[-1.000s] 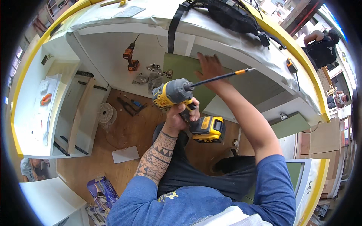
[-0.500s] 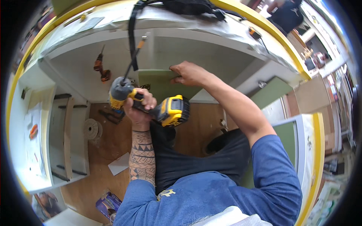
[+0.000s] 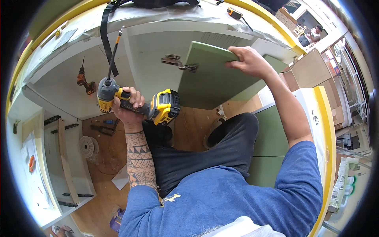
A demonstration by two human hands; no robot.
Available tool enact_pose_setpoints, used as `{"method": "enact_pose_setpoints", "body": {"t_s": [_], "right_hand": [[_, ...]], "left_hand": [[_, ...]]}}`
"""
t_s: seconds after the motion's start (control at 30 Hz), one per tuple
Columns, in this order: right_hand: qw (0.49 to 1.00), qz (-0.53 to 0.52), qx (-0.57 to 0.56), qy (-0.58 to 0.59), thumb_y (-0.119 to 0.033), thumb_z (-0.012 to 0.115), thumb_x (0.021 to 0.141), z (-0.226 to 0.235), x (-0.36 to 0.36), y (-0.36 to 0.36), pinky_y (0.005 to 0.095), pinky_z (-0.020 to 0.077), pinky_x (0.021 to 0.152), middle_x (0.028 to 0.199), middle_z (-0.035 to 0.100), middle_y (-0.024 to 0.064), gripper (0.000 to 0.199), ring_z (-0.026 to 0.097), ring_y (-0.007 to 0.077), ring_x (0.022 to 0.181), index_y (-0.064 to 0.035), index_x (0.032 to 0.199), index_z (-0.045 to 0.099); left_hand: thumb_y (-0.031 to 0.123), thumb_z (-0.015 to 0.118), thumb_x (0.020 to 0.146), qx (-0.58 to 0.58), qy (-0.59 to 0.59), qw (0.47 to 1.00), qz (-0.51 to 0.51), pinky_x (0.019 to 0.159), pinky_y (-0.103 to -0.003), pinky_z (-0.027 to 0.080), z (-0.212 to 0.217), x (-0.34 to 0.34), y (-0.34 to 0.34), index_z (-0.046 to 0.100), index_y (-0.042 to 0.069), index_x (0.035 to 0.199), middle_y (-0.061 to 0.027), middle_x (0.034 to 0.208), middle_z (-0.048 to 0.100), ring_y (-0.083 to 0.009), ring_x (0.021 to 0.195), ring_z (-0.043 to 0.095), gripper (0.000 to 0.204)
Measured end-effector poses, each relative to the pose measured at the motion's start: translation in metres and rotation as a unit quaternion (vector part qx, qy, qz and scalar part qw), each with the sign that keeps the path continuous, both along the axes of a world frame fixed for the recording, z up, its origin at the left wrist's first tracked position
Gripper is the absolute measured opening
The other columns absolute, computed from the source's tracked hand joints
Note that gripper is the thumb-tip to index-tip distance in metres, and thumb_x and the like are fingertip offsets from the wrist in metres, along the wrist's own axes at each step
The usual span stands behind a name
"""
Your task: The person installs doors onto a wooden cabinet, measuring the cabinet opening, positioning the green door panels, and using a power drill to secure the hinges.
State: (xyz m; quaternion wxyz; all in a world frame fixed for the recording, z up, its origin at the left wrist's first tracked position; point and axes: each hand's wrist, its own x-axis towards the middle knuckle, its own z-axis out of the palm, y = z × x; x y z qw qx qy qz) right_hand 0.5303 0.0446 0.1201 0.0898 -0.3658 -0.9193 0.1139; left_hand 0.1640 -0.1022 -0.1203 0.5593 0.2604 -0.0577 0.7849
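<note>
My left hand (image 3: 128, 106) is wrapped round the grip of a yellow and black cordless impact driver (image 3: 106, 94). Its long bit points up and away from me, and the battery sits toward the right. With fingers over the far edge and thumb underneath, my right hand (image 3: 252, 62) grips a green cabinet door (image 3: 215, 79). The door stands tilted beyond my knees. A metal hinge (image 3: 189, 68) is on its left side, with the hinge arm sticking out leftward into the cabinet opening.
An orange and black drill (image 3: 85, 81) lies inside the white cabinet (image 3: 138, 63). Left on the wooden floor are a white spool (image 3: 89, 147) and pliers (image 3: 102, 129). A tape-edged countertop (image 3: 166, 15) curves round the far side. Another person (image 3: 316, 34) is far off right.
My right hand has raised the green door and tilted it up, so its hinge now shows plainly. The impact driver stays in my left hand, slightly further left as the view shifts.
</note>
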Motion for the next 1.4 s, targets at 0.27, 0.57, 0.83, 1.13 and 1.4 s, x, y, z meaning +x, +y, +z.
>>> {"method": "enact_pose_setpoints", "body": {"t_s": [0.27,0.57,0.83,1.13,1.4], "right_hand": [[0.984,-0.173,0.029,-0.032,-0.033,0.078,0.092,-0.018,0.046,-0.003,0.0469,0.0521,0.084,0.094,0.072,0.0251,0.041,0.070,0.0387,0.091,-0.0004,0.115,0.070],[0.940,-0.315,0.102,-0.078,-0.045,0.076,0.092,-0.039,0.101,0.019,0.0493,0.0537,0.098,0.112,0.075,0.0259,0.051,0.071,0.0424,0.111,-0.0024,0.121,0.071],[0.915,-0.374,0.102,-0.112,-0.047,0.076,0.093,-0.052,0.111,0.030,0.0517,0.0533,0.100,0.117,0.074,0.0272,0.055,0.070,0.0439,0.115,-0.0028,0.125,0.069],[0.900,-0.399,0.150,-0.093,-0.050,0.075,0.093,-0.073,0.118,0.047,0.0511,0.0531,0.102,0.118,0.073,0.0282,0.059,0.069,0.0442,0.117,0.0001,0.124,0.069],[0.890,-0.430,0.100,-0.116,-0.050,0.074,0.093,-0.081,0.117,0.060,0.0506,0.0524,0.104,0.124,0.072,0.0275,0.061,0.068,0.0423,0.121,-0.0007,0.128,0.068]], "left_hand": [[0.051,0.071,0.095,-0.046,0.060,0.997,-0.027,0.067,-0.032,0.046,0.003,0.004,0.007,0.064,0.003,0.123,-0.0036,0.081,0.056,-0.0143,0.066,0.054,0.056],[0.050,0.071,0.094,-0.056,0.062,0.996,-0.039,0.066,-0.032,0.048,0.005,0.007,0.014,0.066,0.001,0.120,-0.0042,0.079,0.057,-0.0150,0.065,0.057,0.055],[0.046,0.069,0.098,-0.034,0.052,0.997,-0.043,0.064,-0.032,0.050,0.001,0.007,0.018,0.065,0.000,0.124,-0.0050,0.084,0.056,-0.0137,0.065,0.056,0.052],[0.050,0.071,0.094,-0.055,0.068,0.995,-0.044,0.066,-0.032,0.050,0.001,0.005,0.018,0.066,0.001,0.121,-0.0047,0.079,0.058,-0.0153,0.065,0.060,0.056],[0.049,0.071,0.095,-0.058,0.072,0.995,-0.046,0.066,-0.032,0.051,0.002,0.007,0.018,0.066,-0.001,0.120,-0.0054,0.079,0.059,-0.0159,0.065,0.060,0.056]]}}
